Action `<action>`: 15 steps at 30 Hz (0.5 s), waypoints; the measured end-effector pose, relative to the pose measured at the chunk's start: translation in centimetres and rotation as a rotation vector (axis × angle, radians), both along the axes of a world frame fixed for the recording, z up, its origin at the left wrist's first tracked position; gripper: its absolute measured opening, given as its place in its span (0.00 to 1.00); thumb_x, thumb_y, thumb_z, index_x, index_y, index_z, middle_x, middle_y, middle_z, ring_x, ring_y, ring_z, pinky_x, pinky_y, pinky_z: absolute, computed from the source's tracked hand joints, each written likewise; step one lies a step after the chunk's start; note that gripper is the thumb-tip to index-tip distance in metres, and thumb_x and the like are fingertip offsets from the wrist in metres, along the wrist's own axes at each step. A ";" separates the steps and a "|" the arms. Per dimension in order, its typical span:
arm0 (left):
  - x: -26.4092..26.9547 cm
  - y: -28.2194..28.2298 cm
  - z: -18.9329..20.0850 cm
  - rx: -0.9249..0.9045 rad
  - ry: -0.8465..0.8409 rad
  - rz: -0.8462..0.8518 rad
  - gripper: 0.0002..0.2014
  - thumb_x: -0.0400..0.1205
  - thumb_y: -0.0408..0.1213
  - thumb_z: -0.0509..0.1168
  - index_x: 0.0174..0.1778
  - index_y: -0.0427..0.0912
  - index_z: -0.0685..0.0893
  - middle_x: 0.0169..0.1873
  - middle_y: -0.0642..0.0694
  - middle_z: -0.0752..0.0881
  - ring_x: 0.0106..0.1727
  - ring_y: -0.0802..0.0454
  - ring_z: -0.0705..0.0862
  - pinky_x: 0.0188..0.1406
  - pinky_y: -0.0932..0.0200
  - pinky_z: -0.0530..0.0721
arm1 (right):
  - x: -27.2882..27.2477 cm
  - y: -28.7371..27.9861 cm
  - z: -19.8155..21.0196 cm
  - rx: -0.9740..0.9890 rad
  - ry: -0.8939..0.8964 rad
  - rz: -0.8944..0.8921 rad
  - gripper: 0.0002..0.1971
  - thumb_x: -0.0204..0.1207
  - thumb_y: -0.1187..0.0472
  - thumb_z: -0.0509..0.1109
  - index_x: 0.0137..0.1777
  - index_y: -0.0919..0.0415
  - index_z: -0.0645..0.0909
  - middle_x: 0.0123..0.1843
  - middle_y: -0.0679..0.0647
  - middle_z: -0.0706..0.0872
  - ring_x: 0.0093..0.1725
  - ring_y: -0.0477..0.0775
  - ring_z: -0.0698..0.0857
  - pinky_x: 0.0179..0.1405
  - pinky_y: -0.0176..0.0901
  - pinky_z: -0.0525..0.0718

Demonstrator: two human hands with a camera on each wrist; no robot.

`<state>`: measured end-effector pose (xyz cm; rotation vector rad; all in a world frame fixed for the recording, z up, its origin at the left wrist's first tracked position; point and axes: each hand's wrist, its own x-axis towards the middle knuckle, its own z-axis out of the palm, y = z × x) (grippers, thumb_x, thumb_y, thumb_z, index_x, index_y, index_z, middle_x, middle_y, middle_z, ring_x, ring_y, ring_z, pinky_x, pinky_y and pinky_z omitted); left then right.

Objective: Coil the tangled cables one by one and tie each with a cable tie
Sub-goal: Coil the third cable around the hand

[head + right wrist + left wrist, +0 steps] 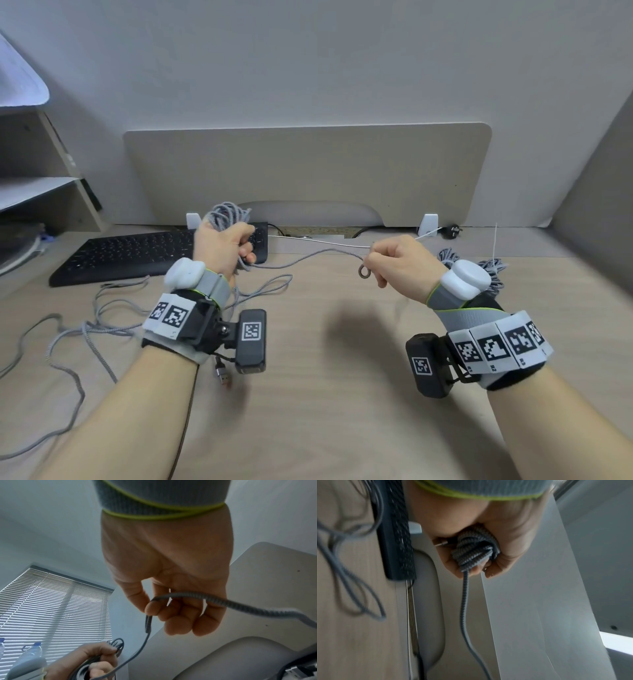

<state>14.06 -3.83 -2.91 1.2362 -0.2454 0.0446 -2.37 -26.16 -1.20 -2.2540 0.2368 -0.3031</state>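
My left hand (239, 251) grips a coil of grey braided cable (226, 215) above the keyboard's right end; in the left wrist view the bundle (475, 550) fills the fist (471, 569) and one strand hangs out. That free strand (301, 257) runs rightward to my right hand (371, 270), which pinches it between thumb and forefinger (150, 608). A small loop of cable (363, 272) curls just below that pinch. More grey cable lies tangled (102, 318) on the desk at the left. A thin white tie (495, 240) stands up at the right.
A black keyboard (137, 255) lies at the back left, and a beige divider panel (308, 171) stands behind it. Another coiled grey bundle (495, 270) rests behind my right wrist. A USB plug (223, 375) hangs below my left wrist. Shelves (41, 192) stand far left.
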 end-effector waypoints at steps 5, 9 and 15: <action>-3.1 -3.6 -0.4 0.116 -0.032 -0.176 0.15 0.76 0.17 0.65 0.43 0.39 0.69 0.21 0.48 0.69 0.14 0.53 0.64 0.15 0.64 0.69 | -0.3 0.3 0.5 0.040 -0.035 0.034 0.15 0.75 0.64 0.64 0.26 0.62 0.78 0.30 0.61 0.88 0.16 0.42 0.69 0.15 0.31 0.65; -4.4 -4.3 -0.5 0.176 -0.009 -0.281 0.18 0.76 0.17 0.67 0.38 0.42 0.68 0.20 0.50 0.72 0.15 0.52 0.64 0.16 0.63 0.69 | -0.3 0.3 0.4 0.044 0.019 0.063 0.15 0.72 0.58 0.65 0.24 0.56 0.79 0.31 0.61 0.90 0.22 0.47 0.77 0.19 0.35 0.72; -5.5 -4.9 -1.2 0.244 0.034 -0.353 0.14 0.77 0.22 0.71 0.53 0.36 0.75 0.45 0.33 0.85 0.17 0.51 0.74 0.18 0.59 0.78 | -0.6 0.8 0.6 0.103 0.002 0.129 0.12 0.63 0.50 0.62 0.23 0.50 0.83 0.31 0.59 0.91 0.51 0.70 0.87 0.52 0.71 0.85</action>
